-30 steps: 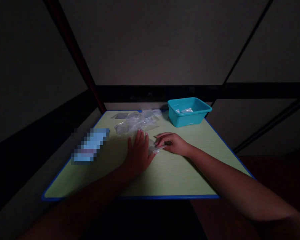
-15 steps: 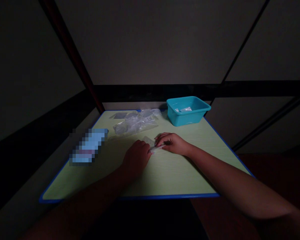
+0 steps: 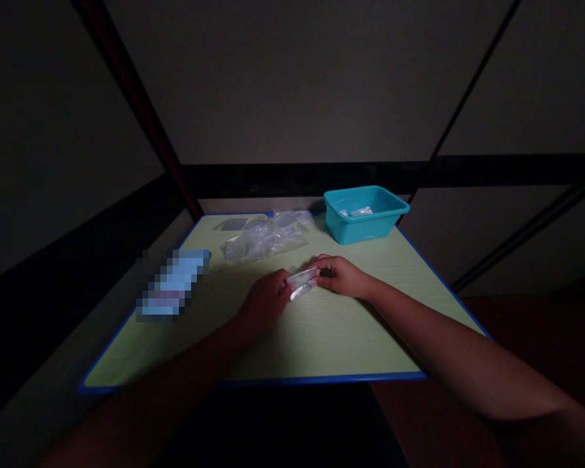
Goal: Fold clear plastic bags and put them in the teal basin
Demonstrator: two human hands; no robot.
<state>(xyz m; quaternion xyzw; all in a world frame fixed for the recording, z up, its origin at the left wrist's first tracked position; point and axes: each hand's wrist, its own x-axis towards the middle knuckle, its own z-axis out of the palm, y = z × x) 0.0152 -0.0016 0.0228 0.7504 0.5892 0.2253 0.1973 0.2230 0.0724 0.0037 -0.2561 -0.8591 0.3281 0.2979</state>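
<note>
A small shiny clear plastic packet (image 3: 302,282) is stretched between my two hands, just above the middle of the table. My left hand (image 3: 268,296) pinches its left end, the fingers closed. At the other end, my right hand (image 3: 338,274) grips it between thumb and fingers. Beyond my hands lies a crumpled pile of clear plastic bags (image 3: 266,239). Farther right, a turquoise basin (image 3: 365,227) holds a few shiny packets (image 3: 361,211).
The pale green table (image 3: 351,338) has a blue rim. A pixelated light-blue flat object (image 3: 175,283) lies near its left edge. Flat grey plastic pieces (image 3: 233,224) rest at the back left. Dark-banded wall panels (image 3: 292,97) stand behind.
The packet has turned from nearly edge-on to show its broad, shiny face. Both hands have shifted slightly, still gripping its ends.
</note>
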